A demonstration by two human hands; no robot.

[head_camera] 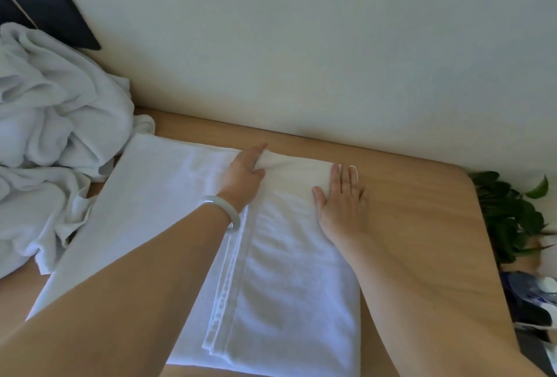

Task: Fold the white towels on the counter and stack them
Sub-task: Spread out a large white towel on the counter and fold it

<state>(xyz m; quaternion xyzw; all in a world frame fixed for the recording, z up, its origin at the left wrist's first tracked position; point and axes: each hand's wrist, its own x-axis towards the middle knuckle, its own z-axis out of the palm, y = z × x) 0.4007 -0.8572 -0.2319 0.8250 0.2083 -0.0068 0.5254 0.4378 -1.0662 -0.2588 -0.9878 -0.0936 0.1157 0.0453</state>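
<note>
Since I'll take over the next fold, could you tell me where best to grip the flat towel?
Probably the far edge of the flat towel, coming down from above: it bunches up there, where the left hand grips it, while the rest lies flat.

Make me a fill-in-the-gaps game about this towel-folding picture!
1. The bracelet is on the ____ wrist.
2. The right hand lies ____ on the towel, fingers straight.
3. The crumpled pile lies to the ____ of the towel.
4. The plant beside the counter has ____ leaves.

Missing words: left, flat, left, green.
</note>
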